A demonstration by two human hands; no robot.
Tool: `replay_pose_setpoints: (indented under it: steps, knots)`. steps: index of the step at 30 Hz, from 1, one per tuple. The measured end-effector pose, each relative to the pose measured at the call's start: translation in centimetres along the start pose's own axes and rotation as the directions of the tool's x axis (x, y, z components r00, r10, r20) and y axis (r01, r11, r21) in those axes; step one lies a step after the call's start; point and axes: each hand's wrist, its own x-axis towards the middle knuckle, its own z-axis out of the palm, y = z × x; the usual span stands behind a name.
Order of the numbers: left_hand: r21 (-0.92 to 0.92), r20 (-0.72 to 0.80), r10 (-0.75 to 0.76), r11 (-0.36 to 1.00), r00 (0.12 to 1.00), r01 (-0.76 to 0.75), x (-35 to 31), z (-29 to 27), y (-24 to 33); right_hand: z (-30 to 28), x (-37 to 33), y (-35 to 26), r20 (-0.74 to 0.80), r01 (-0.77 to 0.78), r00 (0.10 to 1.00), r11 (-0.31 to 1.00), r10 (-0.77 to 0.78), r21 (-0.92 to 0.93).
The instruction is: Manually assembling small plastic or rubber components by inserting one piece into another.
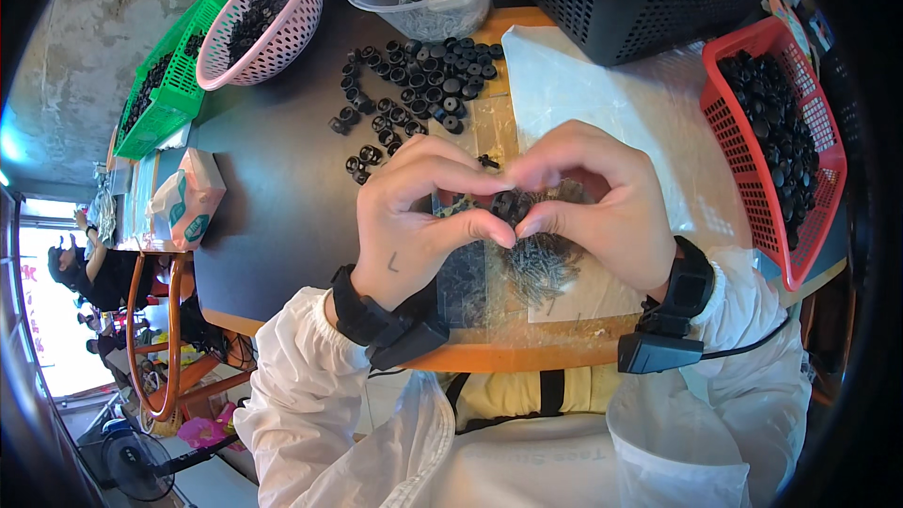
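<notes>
Grip's pretty narrow on both sides: left hand (404,216) and right hand (602,207) are pinching one small black part (508,206) between them, right by a pile of thin metal pieces (538,268) on the worktop (282,198). Loose black rings and caps (452,86) sit farther back.

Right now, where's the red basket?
Head view, far right: the red basket sits at the table's right end, right of the white sheet and the right hand.
</notes>
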Motion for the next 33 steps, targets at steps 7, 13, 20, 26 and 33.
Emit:
replay_pose_setpoints:
  steps: [7, 13, 20, 26, 33]
  knots:
    - [0.241, 0.092, 0.15, 0.956, 0.984, -0.169, 0.0, -0.2, 0.6, -0.4, 0.2, -0.2, 0.236, -0.386, 0.92, 0.832, 0.314, 0.398]
    - [0.325, 0.224, 0.337, 0.859, 0.914, -0.396, 0.5, -0.7, 1.0, -0.4, -0.1, 0.7, 0.278, -0.23, 0.951, 0.914, 0.138, 0.334]
    - [0.287, 0.248, 0.408, 0.835, 0.879, -0.469, 0.7, -0.5, 1.9, -0.7, 0.1, 0.4, 0.365, -0.24, 0.921, 0.936, 0.137, 0.256]
    - [0.2, 0.245, 0.25, 0.933, 0.937, -0.301, -0.1, -0.6, 2.7, 0.0, 0.1, -0.4, 0.29, -0.232, 0.948, 0.906, 0.13, 0.353]
    - [0.09, 0.188, 0.248, 0.959, 0.95, -0.268, 0.1, -0.6, 1.0, 0.2, 0.1, 0.6, 0.3, -0.228, 0.95, 0.845, 0.084, 0.484]
